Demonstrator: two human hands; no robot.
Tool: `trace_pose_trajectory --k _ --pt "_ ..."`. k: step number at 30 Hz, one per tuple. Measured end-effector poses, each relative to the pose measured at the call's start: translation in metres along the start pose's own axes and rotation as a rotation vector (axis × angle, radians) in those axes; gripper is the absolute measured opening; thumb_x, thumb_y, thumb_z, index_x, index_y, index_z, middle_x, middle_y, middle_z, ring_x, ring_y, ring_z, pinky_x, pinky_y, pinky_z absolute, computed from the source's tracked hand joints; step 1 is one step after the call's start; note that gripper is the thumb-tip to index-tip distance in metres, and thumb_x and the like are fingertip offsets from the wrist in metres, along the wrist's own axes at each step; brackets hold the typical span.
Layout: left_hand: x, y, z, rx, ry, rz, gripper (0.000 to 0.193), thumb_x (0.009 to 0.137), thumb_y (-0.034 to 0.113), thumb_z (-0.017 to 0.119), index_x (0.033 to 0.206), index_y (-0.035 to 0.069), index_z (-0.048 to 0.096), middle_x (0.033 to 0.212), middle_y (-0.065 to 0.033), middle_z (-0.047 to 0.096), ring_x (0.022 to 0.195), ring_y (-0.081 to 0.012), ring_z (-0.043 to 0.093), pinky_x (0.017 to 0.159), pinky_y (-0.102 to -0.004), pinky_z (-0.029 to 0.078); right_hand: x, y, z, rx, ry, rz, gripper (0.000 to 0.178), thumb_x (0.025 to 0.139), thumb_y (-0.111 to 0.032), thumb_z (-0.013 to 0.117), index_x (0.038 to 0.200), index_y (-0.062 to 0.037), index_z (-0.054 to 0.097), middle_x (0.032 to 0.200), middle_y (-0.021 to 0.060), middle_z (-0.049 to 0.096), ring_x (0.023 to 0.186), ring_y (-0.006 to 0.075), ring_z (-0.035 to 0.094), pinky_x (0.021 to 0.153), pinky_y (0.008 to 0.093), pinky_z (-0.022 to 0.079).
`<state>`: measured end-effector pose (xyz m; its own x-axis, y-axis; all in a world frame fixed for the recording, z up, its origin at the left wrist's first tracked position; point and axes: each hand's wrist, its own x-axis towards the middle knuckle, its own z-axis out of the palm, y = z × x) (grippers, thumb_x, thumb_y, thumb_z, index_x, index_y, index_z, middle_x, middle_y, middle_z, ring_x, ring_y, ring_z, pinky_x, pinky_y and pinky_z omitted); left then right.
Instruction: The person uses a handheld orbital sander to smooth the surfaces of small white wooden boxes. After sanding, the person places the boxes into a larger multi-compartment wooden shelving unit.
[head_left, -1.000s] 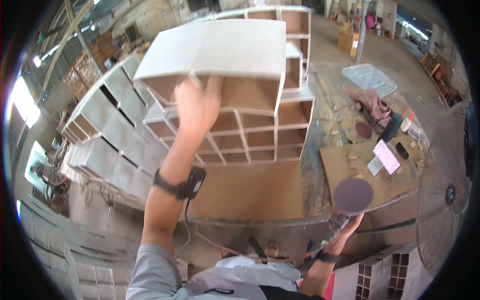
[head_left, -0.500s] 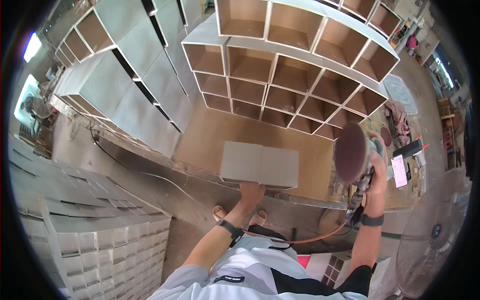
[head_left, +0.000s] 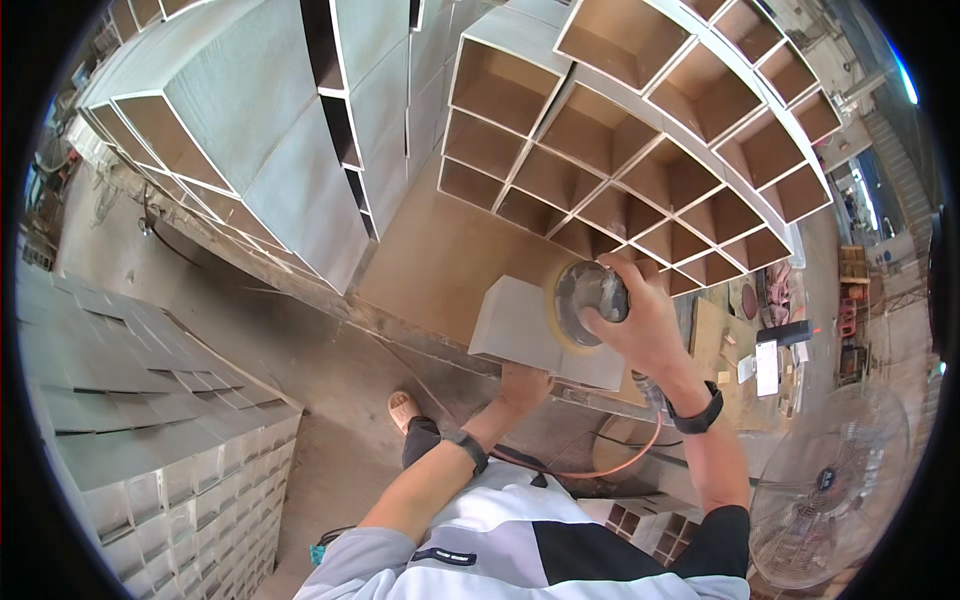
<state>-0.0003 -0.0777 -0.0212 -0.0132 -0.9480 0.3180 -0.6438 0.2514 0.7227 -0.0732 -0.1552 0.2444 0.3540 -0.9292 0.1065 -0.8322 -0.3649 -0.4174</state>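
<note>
A pale grey box [head_left: 515,320] lies at the near edge of the brown work surface [head_left: 405,255]. My left hand [head_left: 525,386] is closed on its near side, with the fingertips hidden. Wrapped over the top of a round disc sander [head_left: 590,300], my right hand [head_left: 645,312] holds the tool at the box's right part. The sander's disc faces down and left toward the box; whether it touches the surface I cannot tell. An orange hose [head_left: 610,470] trails from the tool back past my body.
White-edged cubby units [head_left: 625,185] are stacked behind the box. Tall grey cabinets [head_left: 250,130] stand to the left, and more stacked units [head_left: 190,490] at lower left. A fan [head_left: 825,485] stands at right, near a bench holding a phone [head_left: 766,368].
My right hand has brought the sander leftward from beside the bench to the box, turning its disc downward. The left hand stays on the box. The whole view has swung round.
</note>
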Motion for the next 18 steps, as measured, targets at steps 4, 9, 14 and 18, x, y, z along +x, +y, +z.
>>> trace_pose_trajectory --k 4,9,14,18 --pt "0.006 0.002 -0.004 0.066 0.168 0.071 0.054 0.072 0.019 0.070 0.124 0.007 0.060 0.123 -0.0190 0.058 0.113 -0.0390 0.055 0.098 -0.0520 0.040 -0.004 -0.010 0.027 0.018 -0.064 -0.030 0.058 0.066 -0.019 0.080 0.120 -0.0100 0.059 0.105 0.0175 0.056 0.091 0.0339 0.062 0.078 0.0410 0.053" --pt "-0.005 -0.023 0.062 -0.386 0.100 -0.161 0.058 0.073 0.019 0.070 0.128 0.007 0.057 0.125 -0.0196 0.057 0.118 -0.0389 0.052 0.100 -0.0531 0.039 -0.003 -0.031 0.061 -0.075 -0.195 -0.220 0.056 0.070 -0.021 0.078 0.122 -0.0109 0.059 0.107 0.0190 0.054 0.091 0.0377 0.063 0.077 0.0424 0.054" --pt "-0.008 0.003 0.005 0.010 -0.153 -0.010 0.060 0.077 0.019 0.066 0.134 0.007 0.051 0.131 -0.0200 0.051 0.128 -0.0404 0.042 0.107 -0.0512 0.032 0.045 -0.010 0.069 -0.209 -0.142 -0.048 0.054 0.075 -0.028 0.073 0.124 -0.0116 0.057 0.112 0.0222 0.052 0.094 0.0408 0.062 0.080 0.0452 0.054" --pt "0.000 0.004 0.001 -0.150 -0.007 -0.082 0.060 0.075 0.020 0.069 0.131 0.006 0.054 0.129 -0.0204 0.055 0.121 -0.0401 0.050 0.101 -0.0548 0.037 0.040 -0.019 0.075 -0.282 -0.236 -0.139 0.060 0.073 -0.031 0.073 0.127 -0.0128 0.055 0.115 0.0250 0.050 0.094 0.0426 0.061 0.079 0.0460 0.054"
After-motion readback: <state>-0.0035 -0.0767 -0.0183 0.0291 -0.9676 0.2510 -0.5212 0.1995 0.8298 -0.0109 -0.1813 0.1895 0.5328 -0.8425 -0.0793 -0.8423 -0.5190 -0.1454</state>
